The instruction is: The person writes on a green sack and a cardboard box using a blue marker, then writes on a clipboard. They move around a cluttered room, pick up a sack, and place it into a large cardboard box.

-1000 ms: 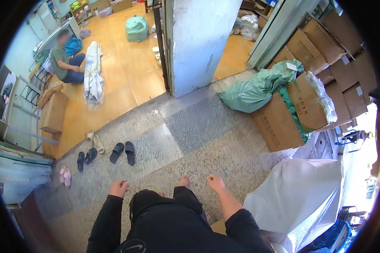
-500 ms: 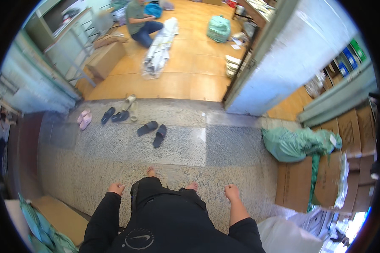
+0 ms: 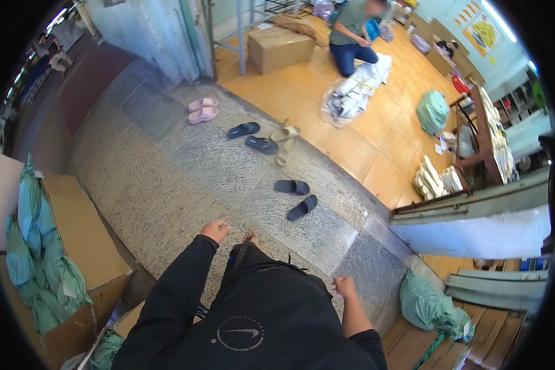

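My left hand (image 3: 216,231) hangs beside my black trousers, its fingers curled in a loose fist with no object showing. On the other side my right hand (image 3: 344,286) is also curled closed, and nothing shows in it. Neither hand touches anything. A bare foot (image 3: 251,238) shows beyond my clothing on the stone floor. Ahead lies a pair of dark slide sandals (image 3: 293,186). Farther off are dark flip-flops (image 3: 261,145), beige clogs (image 3: 285,134) and pink slippers (image 3: 203,115), all beside the doorway.
Through the doorway, a person (image 3: 353,37) kneels on the orange tiles by a plastic-wrapped white bundle (image 3: 354,92). A cardboard box (image 3: 280,49) stands near them. At left an open carton (image 3: 83,228) holds green bags; at right a green sack (image 3: 428,302) rests on cartons.
The view has swung left, so the doorway and footwear sit farther right and the open carton at left shows more. Both hands remain curled.
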Demonstrator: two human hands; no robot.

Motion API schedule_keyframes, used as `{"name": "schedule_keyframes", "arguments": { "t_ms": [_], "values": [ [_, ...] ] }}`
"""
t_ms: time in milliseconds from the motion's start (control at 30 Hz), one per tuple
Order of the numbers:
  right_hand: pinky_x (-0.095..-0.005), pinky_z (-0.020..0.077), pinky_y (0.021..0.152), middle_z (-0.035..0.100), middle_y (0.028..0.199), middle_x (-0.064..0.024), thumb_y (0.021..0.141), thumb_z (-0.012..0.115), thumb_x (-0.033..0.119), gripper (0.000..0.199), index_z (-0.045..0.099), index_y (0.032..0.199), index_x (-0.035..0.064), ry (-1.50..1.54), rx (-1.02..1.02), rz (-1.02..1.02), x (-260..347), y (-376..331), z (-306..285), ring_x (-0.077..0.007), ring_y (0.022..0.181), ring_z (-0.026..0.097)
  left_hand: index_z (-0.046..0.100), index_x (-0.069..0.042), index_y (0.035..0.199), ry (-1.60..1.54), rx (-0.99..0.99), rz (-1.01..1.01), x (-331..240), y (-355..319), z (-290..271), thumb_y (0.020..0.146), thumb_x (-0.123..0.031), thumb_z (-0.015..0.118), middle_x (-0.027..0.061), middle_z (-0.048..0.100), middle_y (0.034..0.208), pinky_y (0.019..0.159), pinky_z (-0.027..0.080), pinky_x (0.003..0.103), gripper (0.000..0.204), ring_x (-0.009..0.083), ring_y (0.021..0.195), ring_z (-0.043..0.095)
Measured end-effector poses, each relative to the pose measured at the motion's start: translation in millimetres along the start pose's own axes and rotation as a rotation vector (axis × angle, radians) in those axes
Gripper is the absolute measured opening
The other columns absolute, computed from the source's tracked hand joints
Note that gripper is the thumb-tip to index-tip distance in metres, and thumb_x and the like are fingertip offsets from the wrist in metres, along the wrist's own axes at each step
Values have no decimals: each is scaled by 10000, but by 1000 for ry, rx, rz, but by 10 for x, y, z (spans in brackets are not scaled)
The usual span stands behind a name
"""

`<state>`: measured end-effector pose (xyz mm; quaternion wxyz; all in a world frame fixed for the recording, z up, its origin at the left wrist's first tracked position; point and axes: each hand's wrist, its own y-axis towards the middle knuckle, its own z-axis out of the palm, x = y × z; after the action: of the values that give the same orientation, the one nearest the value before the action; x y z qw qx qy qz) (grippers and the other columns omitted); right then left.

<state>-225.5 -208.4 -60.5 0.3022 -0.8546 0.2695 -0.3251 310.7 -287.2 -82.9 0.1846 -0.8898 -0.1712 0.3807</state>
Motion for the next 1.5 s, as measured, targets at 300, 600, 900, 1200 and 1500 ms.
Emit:
{"name": "schedule_keyframes", "arguments": {
  "t_ms": [300, 600, 900, 1200, 1500],
  "values": [
    [-300, 502, 524, 686, 772, -93, 933, 599, 205, 225, 657, 932, -12, 100, 61, -339, 1907, 804, 2, -158, 566, 617, 686, -15, 818, -307, -124, -502, 1225, -255, -853, 883, -262, 632, 105, 657, 658, 554, 511, 359, 261, 227, 560, 648],
    [-399, 542, 563, 662, 632, -132, 813, 668, 304, 285, 718, 834, 25, -371, 221, -311, 2443, 1932, 397, -225, 552, 665, 721, -69, 786, -62, -74, -603, 1188, -408, -575, 844, -365, 661, 78, 672, 629, 614, 532, 351, 308, 194, 577, 668],
    [-332, 508, 449, 681, 741, -119, 888, 630, 220, 244, 657, 961, -12, -207, 428, -319, 5115, 3413, 232, -195, 530, 632, 738, -87, 833, -4, -126, -682, 518, 1074, -1356, 836, -431, 648, 101, 700, 729, 720, 522, 424, 356, 282, 756, 687],
    [-299, 474, 436, 664, 681, -103, 926, 583, 190, 234, 656, 876, -26, 159, 241, -405, 6918, 4223, -516, -162, 490, 593, 714, -51, 977, -289, -363, -231, -987, 3494, -2671, 859, -388, 648, 166, 711, 916, 783, 531, 386, 363, 306, 866, 685],
    [-336, 495, 442, 663, 700, -116, 883, 603, 173, 188, 629, 847, -10, 208, 18, 67, 6012, 4079, -434, -190, 502, 610, 739, -56, 880, 233, 164, -218, -100, 5249, -3288, 826, -433, 635, 181, 712, 917, 815, 525, 436, 395, 343, 910, 677]
  ]
}}
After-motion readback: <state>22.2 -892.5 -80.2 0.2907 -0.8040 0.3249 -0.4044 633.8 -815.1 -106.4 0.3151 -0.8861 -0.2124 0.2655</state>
